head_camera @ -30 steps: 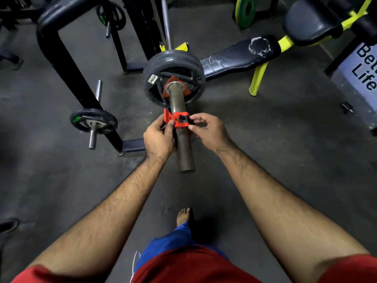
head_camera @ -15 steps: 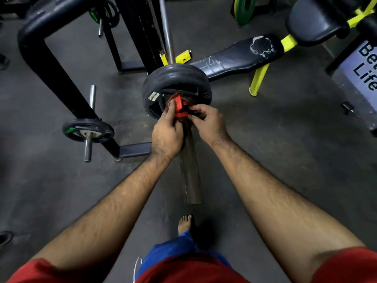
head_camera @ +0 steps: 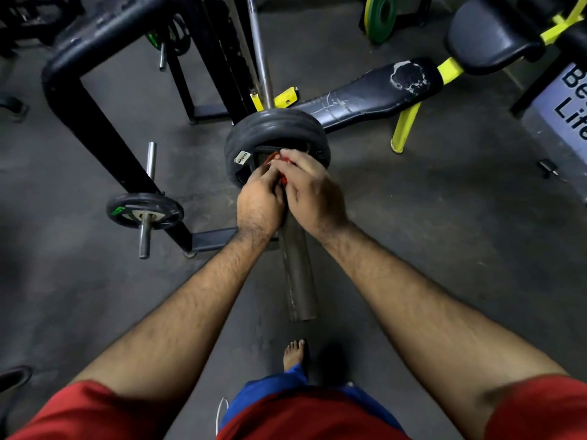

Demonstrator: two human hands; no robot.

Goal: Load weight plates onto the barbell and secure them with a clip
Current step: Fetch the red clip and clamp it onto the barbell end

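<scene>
Both hands [head_camera: 287, 198] grip clip [head_camera: 282, 178] — against plates [head_camera: 276, 128]

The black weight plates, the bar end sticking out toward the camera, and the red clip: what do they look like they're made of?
Black round weight plates: likely rubber-coated, matte with soft ridged rims. Dull grey-brown barbell sleeve: bare metal, seemingly tarnished, faint sheen. Small red clip: probably moulded plastic, bright uniform colour, mostly hidden by the left hand and right hand.
</scene>
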